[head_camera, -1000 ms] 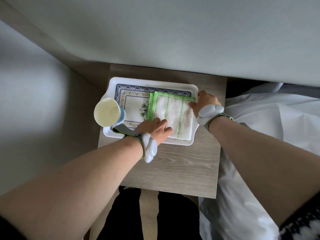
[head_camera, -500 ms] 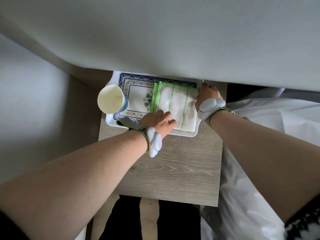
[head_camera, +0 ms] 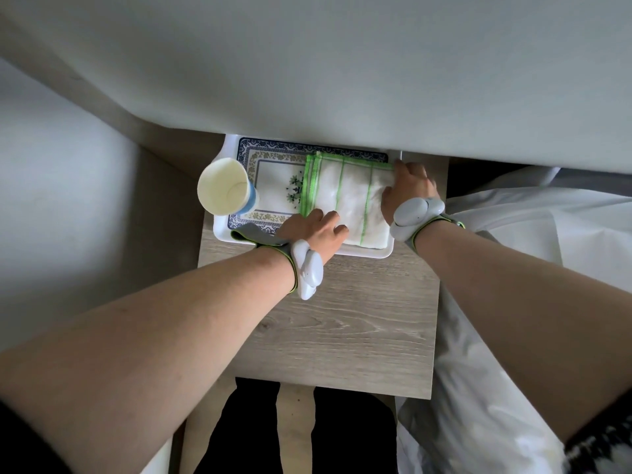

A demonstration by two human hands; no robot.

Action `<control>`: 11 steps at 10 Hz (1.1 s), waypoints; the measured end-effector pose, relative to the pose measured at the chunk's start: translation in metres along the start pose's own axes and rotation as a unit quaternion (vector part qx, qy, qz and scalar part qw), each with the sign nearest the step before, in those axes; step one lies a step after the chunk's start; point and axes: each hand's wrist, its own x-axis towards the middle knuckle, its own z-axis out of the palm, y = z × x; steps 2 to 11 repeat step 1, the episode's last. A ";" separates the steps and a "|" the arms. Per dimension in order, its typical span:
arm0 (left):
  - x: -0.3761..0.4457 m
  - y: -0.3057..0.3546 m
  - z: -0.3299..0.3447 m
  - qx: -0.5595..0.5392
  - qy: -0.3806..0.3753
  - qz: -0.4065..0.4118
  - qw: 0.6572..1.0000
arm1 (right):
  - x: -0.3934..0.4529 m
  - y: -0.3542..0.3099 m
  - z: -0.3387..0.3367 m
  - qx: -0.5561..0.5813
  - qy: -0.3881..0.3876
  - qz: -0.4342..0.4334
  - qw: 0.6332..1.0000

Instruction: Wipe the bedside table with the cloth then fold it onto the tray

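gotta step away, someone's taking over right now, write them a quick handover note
Left hand: fingers rest flat on the near left corner of the cloth.
Right hand: at the cloth's right edge; grip cannot be told.
Cloth: folded into a rectangle, lying on the right half of the tray, which sits at the back of the bedside table. A paper cup stands at the tray's left edge.
Done: cloth folded onto the tray.
Left: any last fold or smoothing, then let go.

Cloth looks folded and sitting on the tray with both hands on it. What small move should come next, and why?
Probably lift both hands away. The cloth already lies folded on the right half of the tray, beside the paper cup. The left hand rests on its near edge, the right hand on its right edge.
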 end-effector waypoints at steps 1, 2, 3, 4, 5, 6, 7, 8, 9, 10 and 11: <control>-0.009 -0.001 -0.012 -0.003 -0.001 -0.014 1.000 | -0.010 -0.008 -0.010 0.019 0.000 0.007 1.000; -0.009 -0.001 -0.012 -0.003 -0.001 -0.014 1.000 | -0.010 -0.008 -0.010 0.019 0.000 0.007 1.000; -0.009 -0.001 -0.012 -0.003 -0.001 -0.014 1.000 | -0.010 -0.008 -0.010 0.019 0.000 0.007 1.000; -0.009 -0.001 -0.012 -0.003 -0.001 -0.014 1.000 | -0.010 -0.008 -0.010 0.019 0.000 0.007 1.000; -0.009 -0.001 -0.012 -0.003 -0.001 -0.014 1.000 | -0.010 -0.008 -0.010 0.019 0.000 0.007 1.000; -0.009 -0.001 -0.012 -0.003 -0.001 -0.014 1.000 | -0.010 -0.008 -0.010 0.019 0.000 0.007 1.000; -0.009 -0.001 -0.012 -0.003 -0.001 -0.014 1.000 | -0.010 -0.008 -0.010 0.019 0.000 0.007 1.000; -0.009 -0.001 -0.012 -0.003 -0.001 -0.014 1.000 | -0.010 -0.008 -0.010 0.019 0.000 0.007 1.000; -0.009 -0.001 -0.012 -0.003 -0.001 -0.014 1.000 | -0.010 -0.008 -0.010 0.019 0.000 0.007 1.000; -0.009 -0.001 -0.012 -0.003 -0.001 -0.014 1.000 | -0.010 -0.008 -0.010 0.019 0.000 0.007 1.000; -0.009 -0.001 -0.012 -0.003 -0.001 -0.014 1.000 | -0.010 -0.008 -0.010 0.019 0.000 0.007 1.000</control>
